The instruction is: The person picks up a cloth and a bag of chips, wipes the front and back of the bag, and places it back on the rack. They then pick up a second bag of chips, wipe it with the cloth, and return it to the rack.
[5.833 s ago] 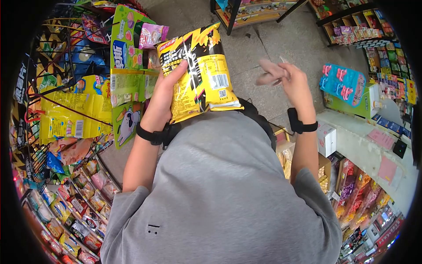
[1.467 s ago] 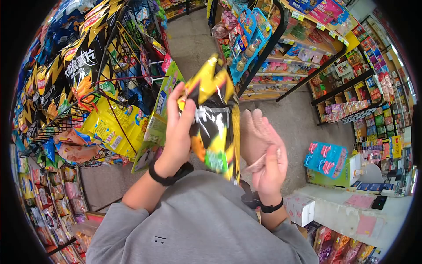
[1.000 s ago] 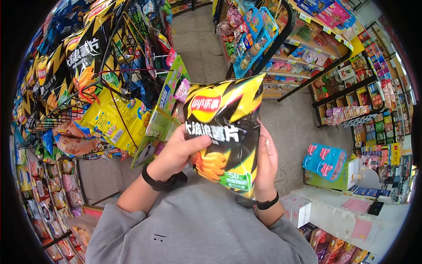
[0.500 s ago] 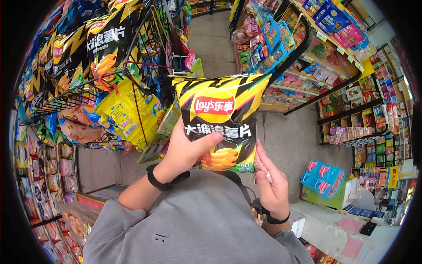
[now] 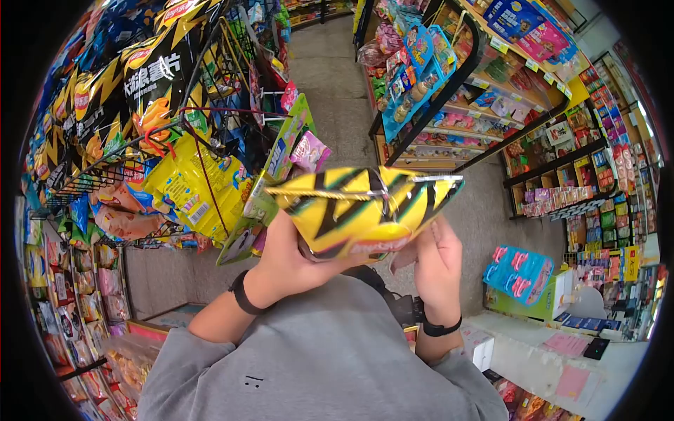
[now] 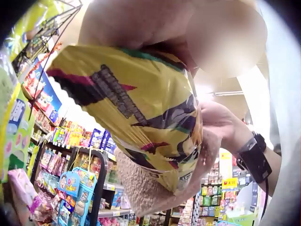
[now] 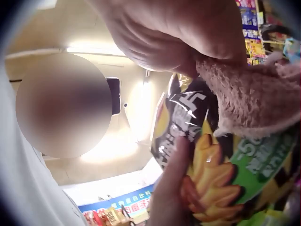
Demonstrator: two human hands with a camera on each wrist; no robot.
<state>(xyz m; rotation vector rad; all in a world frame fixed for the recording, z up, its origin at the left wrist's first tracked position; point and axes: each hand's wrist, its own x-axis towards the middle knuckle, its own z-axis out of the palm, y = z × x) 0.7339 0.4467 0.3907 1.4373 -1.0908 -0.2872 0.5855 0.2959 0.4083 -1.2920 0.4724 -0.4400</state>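
Observation:
A yellow and black bag of Lay's potato chips (image 5: 365,214) is tilted top edge up in front of the grey shirt. My left hand (image 5: 291,263) grips its lower left side, with the thumb across the printed front in the right wrist view. My right hand (image 5: 439,263) is at the bag's right side and holds a pinkish, fuzzy cloth (image 7: 256,99) against it. In the left wrist view the cloth (image 6: 141,186) spreads along the bag's underside. Most of the cloth is hidden behind the bag in the head view.
At left, a wire rack (image 5: 84,175) holds several similar chip bags (image 5: 151,77) and a yellow snack pack (image 5: 200,186). A green display card (image 5: 284,147) stands beside it. Shelves (image 5: 456,130) with a blue hanging display (image 5: 421,77) are ahead right; a white counter (image 5: 519,333) is at right.
The bag has turned from its back to its front, then tipped so its top edge faces up. The right hand has come from apart, cloth in hand, to the bag's right side.

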